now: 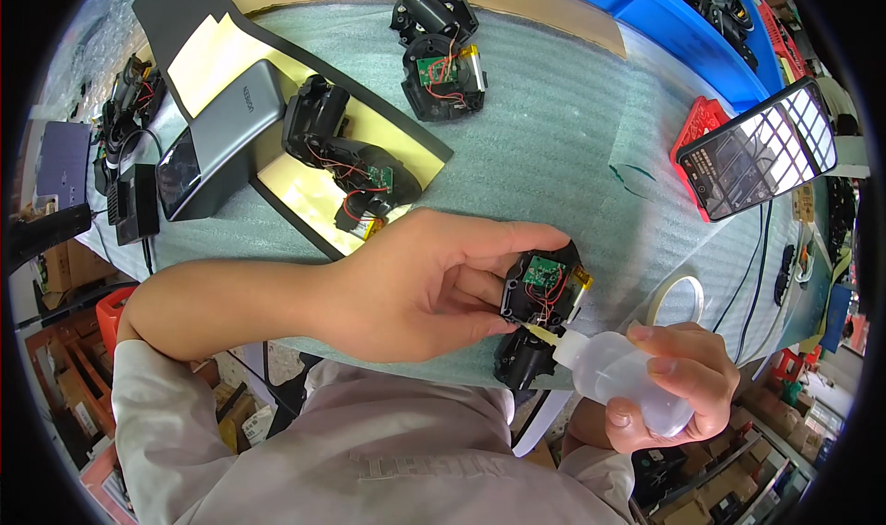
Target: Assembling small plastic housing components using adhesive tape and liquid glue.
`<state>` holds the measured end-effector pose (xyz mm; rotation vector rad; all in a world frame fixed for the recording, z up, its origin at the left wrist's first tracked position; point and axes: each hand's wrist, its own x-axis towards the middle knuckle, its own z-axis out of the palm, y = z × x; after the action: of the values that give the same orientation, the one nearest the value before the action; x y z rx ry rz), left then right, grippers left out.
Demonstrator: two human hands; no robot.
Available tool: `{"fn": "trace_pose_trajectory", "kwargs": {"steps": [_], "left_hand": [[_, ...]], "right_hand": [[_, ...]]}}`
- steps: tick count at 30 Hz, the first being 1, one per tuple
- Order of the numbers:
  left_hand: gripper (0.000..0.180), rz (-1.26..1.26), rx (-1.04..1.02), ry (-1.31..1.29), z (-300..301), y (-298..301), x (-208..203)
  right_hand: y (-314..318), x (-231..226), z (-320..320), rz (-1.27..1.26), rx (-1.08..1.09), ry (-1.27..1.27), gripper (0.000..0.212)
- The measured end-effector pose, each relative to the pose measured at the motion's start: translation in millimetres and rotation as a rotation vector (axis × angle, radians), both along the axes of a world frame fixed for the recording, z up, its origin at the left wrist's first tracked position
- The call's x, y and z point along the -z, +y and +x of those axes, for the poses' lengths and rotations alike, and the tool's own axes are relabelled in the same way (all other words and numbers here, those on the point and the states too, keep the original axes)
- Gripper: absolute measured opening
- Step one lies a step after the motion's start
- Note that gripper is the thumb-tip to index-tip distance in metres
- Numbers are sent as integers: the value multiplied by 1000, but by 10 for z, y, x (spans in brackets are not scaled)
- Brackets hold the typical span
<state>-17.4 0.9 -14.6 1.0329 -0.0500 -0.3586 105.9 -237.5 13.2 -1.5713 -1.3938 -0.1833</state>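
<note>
In my left hand (406,290) is an opened black plastic housing (522,308), gripped at its left side between thumb and fingers. Inside it sit a small green circuit board (543,271), thin red wires and a battery cell with yellow tape (581,283). A dark cylindrical part (522,359) extends from its lower end. My right hand (688,373) is wrapped round a translucent white squeeze bottle (616,368), tilted so that its thin yellowish nozzle (543,334) points into the housing, close to my left fingertips. Whether the nozzle touches the housing, I cannot tell.
Similar opened housings lie at the top (443,73) and on yellow sheets (360,170). A grey box-shaped device (231,119) stands at left. At right, a phone (761,151) leans on a red holder (699,124), near a tape roll (678,301). A blue bin (646,8) is behind.
</note>
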Motion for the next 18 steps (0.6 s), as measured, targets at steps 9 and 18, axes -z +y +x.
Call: {"fn": "trace_pose_trajectory", "kwargs": {"steps": [9, 18], "left_hand": [[73, -11, 6, -54, 6, 4, 29], [76, -103, -9, -27, -1, 27, 21]], "right_hand": [[30, 13, 2, 24, 8, -7, 48], [-387, 31, 104, 95, 78, 73, 46]]}}
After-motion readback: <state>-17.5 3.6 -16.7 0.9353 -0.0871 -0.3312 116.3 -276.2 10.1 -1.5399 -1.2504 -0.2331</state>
